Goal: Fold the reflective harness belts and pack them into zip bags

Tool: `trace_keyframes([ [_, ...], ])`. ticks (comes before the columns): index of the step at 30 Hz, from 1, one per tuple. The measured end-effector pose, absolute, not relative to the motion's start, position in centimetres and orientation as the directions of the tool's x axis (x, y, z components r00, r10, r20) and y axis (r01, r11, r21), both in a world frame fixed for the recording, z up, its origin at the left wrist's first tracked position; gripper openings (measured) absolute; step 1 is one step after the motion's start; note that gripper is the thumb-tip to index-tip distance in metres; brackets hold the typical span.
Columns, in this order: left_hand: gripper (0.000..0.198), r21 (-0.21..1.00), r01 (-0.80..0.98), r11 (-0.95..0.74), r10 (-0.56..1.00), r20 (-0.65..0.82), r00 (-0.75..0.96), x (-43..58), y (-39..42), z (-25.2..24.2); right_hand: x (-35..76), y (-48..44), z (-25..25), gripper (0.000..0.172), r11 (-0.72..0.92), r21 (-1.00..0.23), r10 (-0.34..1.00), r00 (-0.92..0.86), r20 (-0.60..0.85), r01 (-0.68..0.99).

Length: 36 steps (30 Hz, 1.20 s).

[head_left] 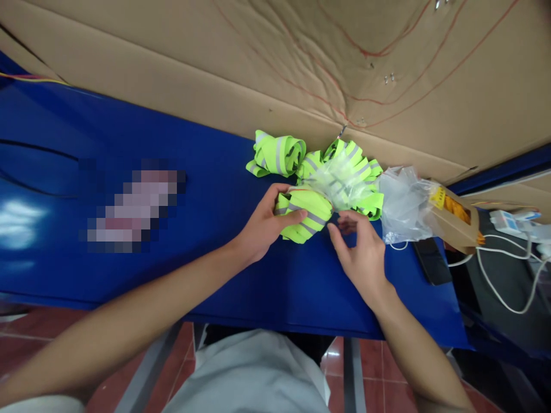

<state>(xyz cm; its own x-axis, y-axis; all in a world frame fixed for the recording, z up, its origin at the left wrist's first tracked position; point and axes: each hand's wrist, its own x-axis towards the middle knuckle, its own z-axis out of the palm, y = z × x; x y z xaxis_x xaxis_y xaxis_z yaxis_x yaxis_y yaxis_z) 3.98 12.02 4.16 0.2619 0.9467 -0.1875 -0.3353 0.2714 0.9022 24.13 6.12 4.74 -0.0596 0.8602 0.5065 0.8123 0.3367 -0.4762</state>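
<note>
My left hand [269,223] grips a folded bundle of neon-yellow reflective strap [306,215] with grey stripes, thumb on top. Just right of that bundle is my right hand [359,244], its thumb and fingers apart and nothing visible between them. Behind the held bundle lies a heap of similar reflective straps [365,175], partly covered by a clear plastic bag [342,178]. Another rolled reflective strap [279,155] rests to the left of the heap, against the cardboard.
A brown cardboard panel [172,69] rises behind the blue table [215,189]. On the right are plastic bags [404,206], a black phone [431,261], a cardboard box [458,218] with orange contents, and white cables [503,292]. A pixelated item [138,209] lies left.
</note>
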Motion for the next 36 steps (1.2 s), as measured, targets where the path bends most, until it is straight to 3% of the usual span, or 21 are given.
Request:
trace_keyframes([
  [3, 0.055, 0.885, -0.360, 0.295, 0.931, -0.182, 0.317, 3.8, 12.0, 4.3, 24.3, 6.5, 4.6, 0.015, 0.294, -0.577, 0.897, -0.011, 0.443, 0.762],
  [6, 0.053, 0.882, -0.367, 0.296, 0.928, -0.176, 0.327, 3.9, 11.8, 4.5, 24.6, 6.8, 4.4, 0.011, 0.321, -0.568, 0.884, -0.025, 0.466, 0.757],
  [9, 0.054, 0.871, -0.373, 0.320, 0.925, -0.202, 0.322, 4.1, 11.4, 4.7, 24.9, 6.7, 4.1, 0.006, 0.415, -0.418, 0.792, -0.095, 0.603, 0.808],
  [12, 0.056, 0.858, -0.385, 0.339, 0.927, -0.233, 0.295, 4.5, 10.7, 4.8, 24.9, 6.4, 4.0, 0.017, 0.525, -0.182, 0.656, -0.259, 0.710, 0.832],
  [15, 0.054, 0.860, -0.397, 0.321, 0.941, -0.243, 0.236, 4.8, 10.2, 4.7, 24.7, 6.3, 3.8, 0.022, 0.594, 0.011, 0.557, -0.420, 0.716, 0.805],
  [17, 0.053, 0.860, -0.398, 0.318, 0.944, -0.252, 0.212, 4.9, 10.1, 4.6, 24.4, 6.2, 3.7, 0.022, 0.617, 0.075, 0.523, -0.479, 0.705, 0.783],
  [19, 0.053, 0.868, -0.389, 0.309, 0.945, -0.233, 0.231, 4.7, 10.4, 4.4, 24.0, 6.1, 3.8, 0.021, 0.625, 0.040, 0.533, -0.464, 0.708, 0.779],
  [21, 0.052, 0.900, -0.352, 0.256, 0.946, -0.158, 0.282, 4.4, 11.0, 4.2, 23.7, 5.9, 4.0, 0.019, 0.602, -0.094, 0.595, -0.367, 0.715, 0.793],
  [23, 0.051, 0.956, -0.275, 0.103, 0.952, -0.014, 0.306, 4.0, 11.6, 4.0, 23.5, 5.8, 4.3, 0.023, 0.537, -0.236, 0.668, -0.237, 0.706, 0.810],
  [25, 0.048, 0.979, -0.178, -0.096, 0.938, 0.149, 0.312, 3.8, 11.8, 3.6, 23.4, 5.7, 4.6, 0.033, 0.481, -0.297, 0.705, -0.163, 0.690, 0.825],
  [27, 0.047, 0.967, -0.108, -0.230, 0.905, 0.253, 0.342, 3.8, 11.7, 3.3, 23.5, 5.7, 4.9, 0.036, 0.486, -0.284, 0.698, -0.172, 0.695, 0.826],
  [29, 0.044, 0.963, -0.069, -0.259, 0.886, 0.265, 0.381, 3.9, 11.2, 3.2, 23.7, 5.7, 4.9, 0.037, 0.541, -0.203, 0.657, -0.260, 0.708, 0.816],
  [33, 0.042, 0.978, 0.004, -0.210, 0.908, 0.193, 0.372, 4.4, 10.2, 3.3, 23.5, 5.3, 4.7, 0.048, 0.598, 0.013, 0.559, -0.430, 0.709, 0.801],
  [36, 0.046, 0.997, 0.024, -0.078, 0.916, 0.062, 0.396, 4.7, 9.8, 3.2, 22.7, 5.2, 4.6, 0.048, 0.628, 0.041, 0.557, -0.486, 0.673, 0.777],
])
